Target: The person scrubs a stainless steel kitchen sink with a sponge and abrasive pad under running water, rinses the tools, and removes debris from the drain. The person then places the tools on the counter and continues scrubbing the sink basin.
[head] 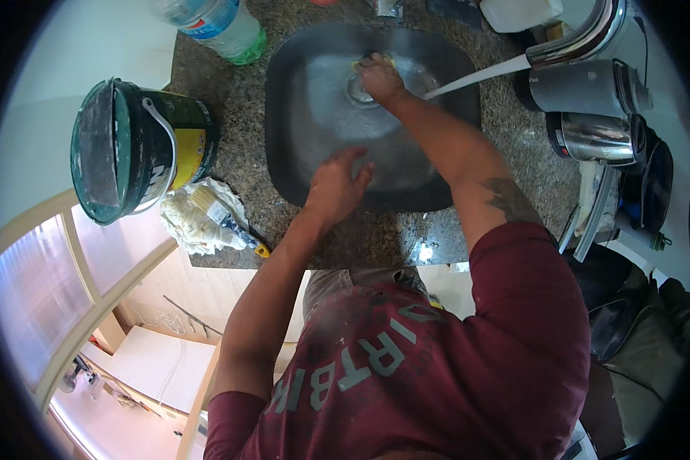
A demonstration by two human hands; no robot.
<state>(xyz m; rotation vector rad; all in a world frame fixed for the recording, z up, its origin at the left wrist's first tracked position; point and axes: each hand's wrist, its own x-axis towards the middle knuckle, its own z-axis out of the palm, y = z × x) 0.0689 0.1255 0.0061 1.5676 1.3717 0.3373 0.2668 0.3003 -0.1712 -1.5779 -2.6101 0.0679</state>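
Note:
A dark grey sink (322, 138) is set into a speckled stone countertop before me. My right hand (381, 79) reaches down to its drain (356, 95), fingers closed over a yellow sponge or cloth (389, 60). Only yellow edges show around the fingers; the rest is hidden. From the chrome tap (575, 43) on the right, a white stream of water (477, 77) slants down to the sink near my right wrist. Over the sink's front left part hangs my left hand (342, 181), fingers apart and holding nothing.
On the left stand a green bucket (198, 135) with a flat blade on its lid and a plastic bottle (224, 29). A paintbrush (224, 218) lies on a crumpled white cloth (178, 215). A grey container (575, 86) and a metal kettle (595, 137) line the right side.

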